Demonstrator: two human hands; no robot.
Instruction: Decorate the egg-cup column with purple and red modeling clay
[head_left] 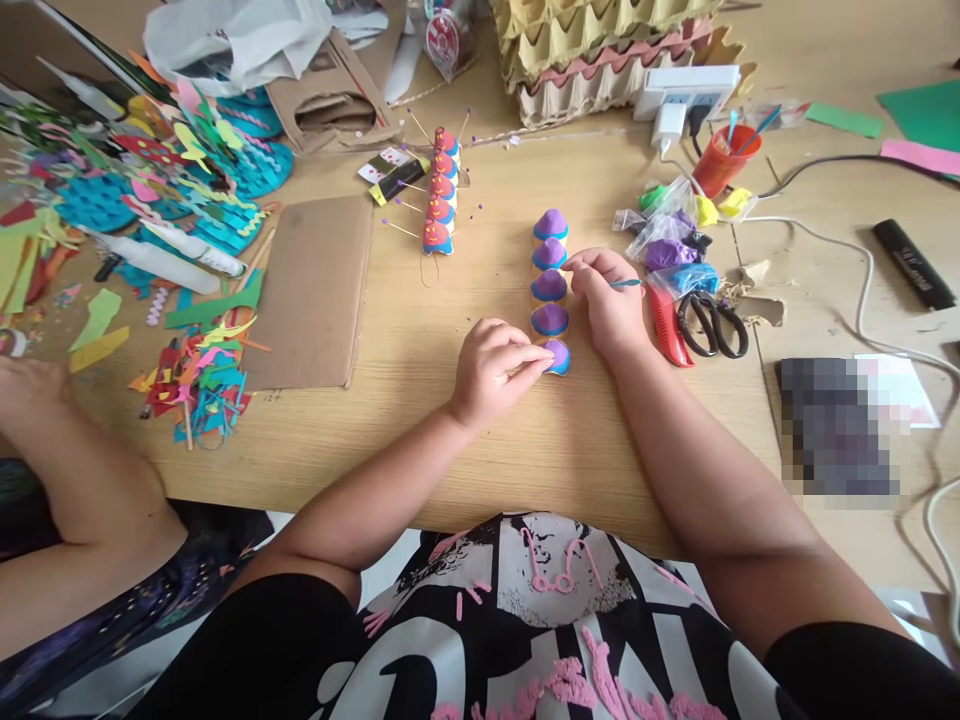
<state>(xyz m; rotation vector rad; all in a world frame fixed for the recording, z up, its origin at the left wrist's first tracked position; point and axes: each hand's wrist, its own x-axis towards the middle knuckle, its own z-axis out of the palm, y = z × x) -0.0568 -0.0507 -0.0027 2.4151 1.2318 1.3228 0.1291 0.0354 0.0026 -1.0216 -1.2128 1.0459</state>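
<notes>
A strip of egg carton cups stands in front of me, its cups capped with purple modelling clay over blue edges. My left hand has its fingertips closed on the nearest cup at the end of the strip. Beside the middle cups is my right hand, its fingers curled around a thin blue clay tool. The working end of that tool is hidden by the fingers. A finished-looking red, yellow and blue carton caterpillar with pin-like legs stands farther back on the left.
Right of the strip lie black-handled scissors, a red cutter, bagged clay and an orange cup. Cardboard and paper scraps lie left. Egg trays stack behind. Another person's arm is at left.
</notes>
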